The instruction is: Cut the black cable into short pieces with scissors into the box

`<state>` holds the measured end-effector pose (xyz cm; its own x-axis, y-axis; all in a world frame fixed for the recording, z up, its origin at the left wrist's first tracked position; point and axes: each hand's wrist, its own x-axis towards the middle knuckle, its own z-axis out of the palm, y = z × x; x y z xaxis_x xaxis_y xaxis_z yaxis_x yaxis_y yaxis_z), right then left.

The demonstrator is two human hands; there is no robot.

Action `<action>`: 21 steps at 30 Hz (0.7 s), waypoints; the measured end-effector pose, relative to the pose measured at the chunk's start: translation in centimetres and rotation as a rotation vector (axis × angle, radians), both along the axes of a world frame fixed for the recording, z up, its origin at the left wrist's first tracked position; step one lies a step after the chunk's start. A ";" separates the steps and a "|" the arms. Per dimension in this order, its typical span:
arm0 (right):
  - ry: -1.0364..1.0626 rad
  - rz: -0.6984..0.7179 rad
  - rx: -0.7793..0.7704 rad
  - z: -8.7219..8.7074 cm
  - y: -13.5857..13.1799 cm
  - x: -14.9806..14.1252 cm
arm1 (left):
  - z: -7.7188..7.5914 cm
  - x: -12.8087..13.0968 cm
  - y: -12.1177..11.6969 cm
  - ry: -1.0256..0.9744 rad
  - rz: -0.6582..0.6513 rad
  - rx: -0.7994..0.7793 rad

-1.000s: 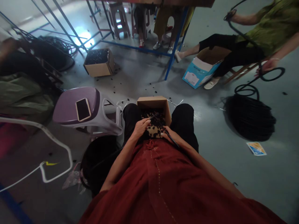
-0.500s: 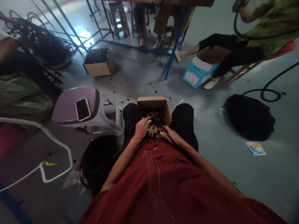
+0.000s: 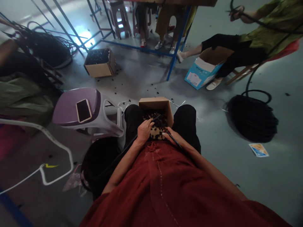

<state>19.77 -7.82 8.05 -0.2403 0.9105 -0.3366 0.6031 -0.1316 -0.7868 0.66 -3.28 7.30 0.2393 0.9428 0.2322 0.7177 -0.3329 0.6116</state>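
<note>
My left hand (image 3: 144, 131) is closed around a black cable (image 3: 123, 151), which runs up along my forearm from a black coil (image 3: 99, 164) beside my leg. Its end pokes out above my fingers over the box. My right hand (image 3: 170, 137) pinches a thin black length (image 3: 174, 142) of cable. Both hands sit just above a cardboard box (image 3: 155, 103) on my lap, which holds many small black pieces (image 3: 156, 117). A leopard-print cloth (image 3: 155, 134) lies by the box's near end, partly under my hands.
A purple-topped stool (image 3: 75, 105) with a phone (image 3: 83, 110) stands to my left. Ahead, a box of black pieces (image 3: 99, 64) sits on the floor among scattered bits. To the right, a seated person (image 3: 251, 41) pulls cable from a large coil (image 3: 252, 118).
The seated person's hand has moved, and their cable now rises from the coil on the right. My hands have barely moved, and the cable along my left forearm looks straighter.
</note>
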 end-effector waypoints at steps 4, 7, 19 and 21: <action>0.008 -0.002 0.006 0.4 0.0 -0.4 | 0.1 0.2 -0.1 0.012 0.011 -0.010; 0.016 -0.007 0.000 0.5 0.0 -0.5 | 0.0 0.2 -0.1 0.008 0.012 -0.025; -0.032 -0.032 -0.023 0.4 0.1 -0.5 | 0.1 0.2 -0.2 0.027 0.029 0.018; -0.043 -0.029 -0.014 0.4 0.1 -0.5 | 0.0 0.2 -0.2 0.030 0.029 0.026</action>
